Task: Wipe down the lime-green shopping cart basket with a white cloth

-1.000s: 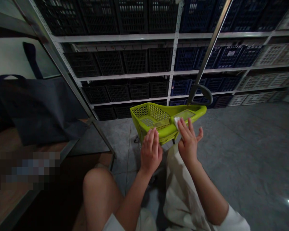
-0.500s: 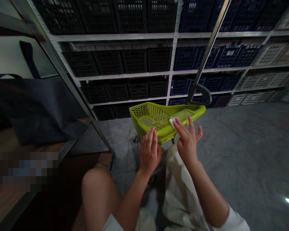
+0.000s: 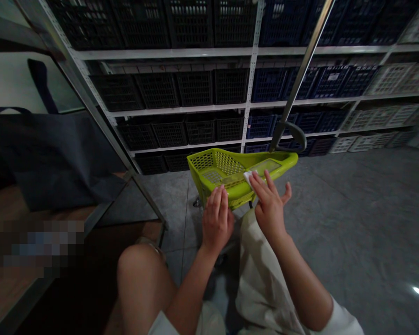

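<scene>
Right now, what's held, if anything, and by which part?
Right hand: white wad, right edge under the fingertips; whether pinched or pressed, unclear. Left hand: fingers at basket rim; grip unclear.

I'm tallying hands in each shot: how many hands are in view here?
2: the left hand at the green basket's near rim, the right hand at the white cloth on that rim. No others show.
</scene>
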{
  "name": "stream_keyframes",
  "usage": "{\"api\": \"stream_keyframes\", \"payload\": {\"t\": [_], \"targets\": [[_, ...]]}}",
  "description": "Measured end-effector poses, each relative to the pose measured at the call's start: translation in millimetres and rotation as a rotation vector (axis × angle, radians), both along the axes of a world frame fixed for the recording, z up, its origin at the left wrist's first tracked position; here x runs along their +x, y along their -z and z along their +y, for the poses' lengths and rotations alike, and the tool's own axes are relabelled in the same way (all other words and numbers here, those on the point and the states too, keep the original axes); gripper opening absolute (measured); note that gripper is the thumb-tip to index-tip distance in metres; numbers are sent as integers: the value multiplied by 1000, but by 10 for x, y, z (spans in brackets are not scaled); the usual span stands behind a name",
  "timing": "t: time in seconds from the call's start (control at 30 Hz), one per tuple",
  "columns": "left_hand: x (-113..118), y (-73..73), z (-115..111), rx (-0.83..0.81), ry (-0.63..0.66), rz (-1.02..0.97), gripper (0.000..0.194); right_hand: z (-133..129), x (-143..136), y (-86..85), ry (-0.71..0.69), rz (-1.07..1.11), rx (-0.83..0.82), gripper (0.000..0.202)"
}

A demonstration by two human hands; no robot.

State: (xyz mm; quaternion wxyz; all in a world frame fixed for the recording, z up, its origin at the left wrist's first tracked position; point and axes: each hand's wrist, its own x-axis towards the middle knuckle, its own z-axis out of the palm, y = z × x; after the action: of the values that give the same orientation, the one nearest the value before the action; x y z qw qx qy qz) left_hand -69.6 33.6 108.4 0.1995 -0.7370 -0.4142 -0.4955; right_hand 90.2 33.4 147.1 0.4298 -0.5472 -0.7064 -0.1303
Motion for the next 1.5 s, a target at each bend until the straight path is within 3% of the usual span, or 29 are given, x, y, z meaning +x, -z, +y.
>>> {"api": "stream_keyframes", "payload": {"t": [0.2, 0.27, 0.43, 0.67, 0.9, 0.97, 1.13, 1.2, 1.37, 1.43, 1.5], "targets": [[24, 36, 14, -2, -19, -28, 65, -218, -221, -50, -275, -156, -44, 83], [2, 36, 12, -5, -13, -20, 66, -165, -122, -65, -236, -164, -40, 84], [1, 12, 5, -1, -6, -6, 66, -10, 35, -59, 26, -9, -20, 80], [27, 49, 18, 5, -15, -38, 63, -253, -269, -39, -272, -155, -54, 81], [-5, 21, 7, 9, 3, 1, 68, -23, 50, -28, 39, 5, -8, 82], [14, 26, 10, 15, -6, -13, 67, -98, -60, -33, 3, -22, -23, 83], [17, 57, 17, 19, -22, -26, 63, -303, -304, -37, -259, -182, -58, 81], [-4, 55, 14, 18, -14, -22, 64, -234, -207, -29, -224, -157, -45, 81], [-16, 28, 7, 15, 10, 4, 69, 4, 45, 2, 35, 12, -2, 82], [3, 32, 10, 22, 0, -5, 69, -51, -44, 9, 13, 2, -4, 83], [18, 45, 14, 27, -10, -16, 68, -171, -192, 13, -107, -62, -26, 83]]}}
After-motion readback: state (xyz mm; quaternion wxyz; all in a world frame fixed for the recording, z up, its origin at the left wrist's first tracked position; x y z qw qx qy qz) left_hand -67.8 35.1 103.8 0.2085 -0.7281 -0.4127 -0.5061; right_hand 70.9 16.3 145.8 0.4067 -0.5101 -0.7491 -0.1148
